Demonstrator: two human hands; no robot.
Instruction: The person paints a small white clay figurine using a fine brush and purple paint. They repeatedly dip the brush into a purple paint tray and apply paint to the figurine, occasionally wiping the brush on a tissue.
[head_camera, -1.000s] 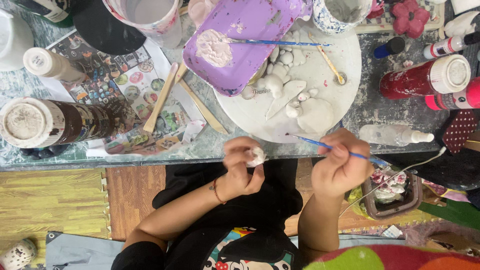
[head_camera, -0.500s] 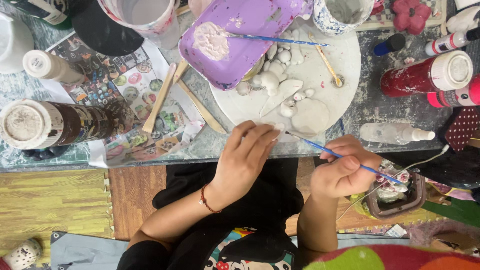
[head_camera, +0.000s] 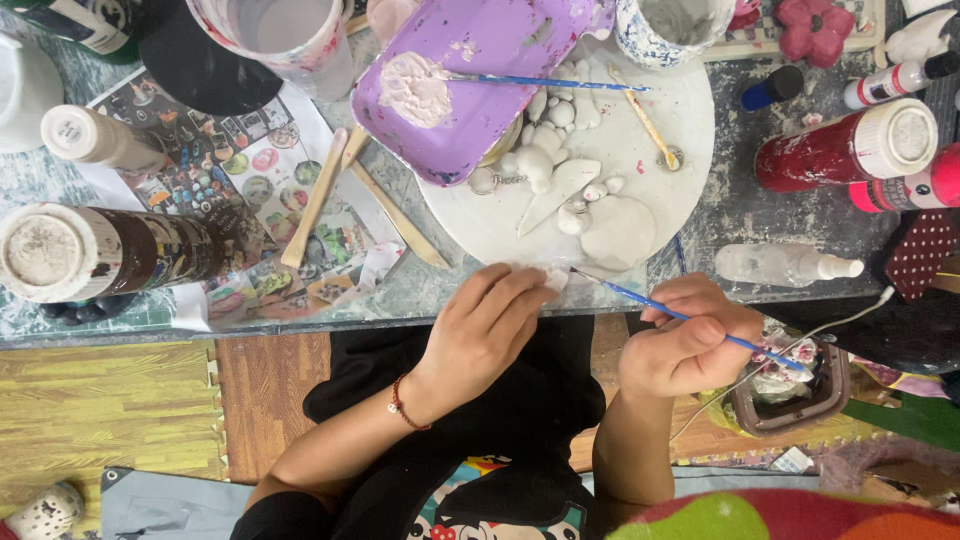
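Here your left hand (head_camera: 490, 325) lies palm down at the near edge of the glass table (head_camera: 400, 290), fingers curled over a small white clay piece (head_camera: 553, 277) that peeks out just past your fingertips. The piece sits right at the rim of the round white board (head_camera: 650, 150), between your two hands, and your left fingers press on it from the near side; how tightly they close on it you cannot tell from this angle.

Your right hand (head_camera: 690, 335) is closed around a thin blue paintbrush (head_camera: 680, 312), pinched between thumb and forefinger. The handle runs out past your knuckles to the right, and the bristle tip points left, ending just beside the white piece, touching it or nearly so. The two hands are near each other but apart, with the brush spanning the gap.

On the board beyond the piece lie several more white clay shapes (head_camera: 560, 160), rounded and flat ones clustered together. A purple tray (head_camera: 480, 60) with a dab of pale pink paint overlaps the board's far left side, and a second blue brush (head_camera: 545, 82) rests across it. To your right a clear spray bottle (head_camera: 785, 265) lies on its side, with a red paint bottle (head_camera: 850, 150) beyond it. To your left, wooden sticks (head_camera: 320, 195) lie on a printed paper sheet.
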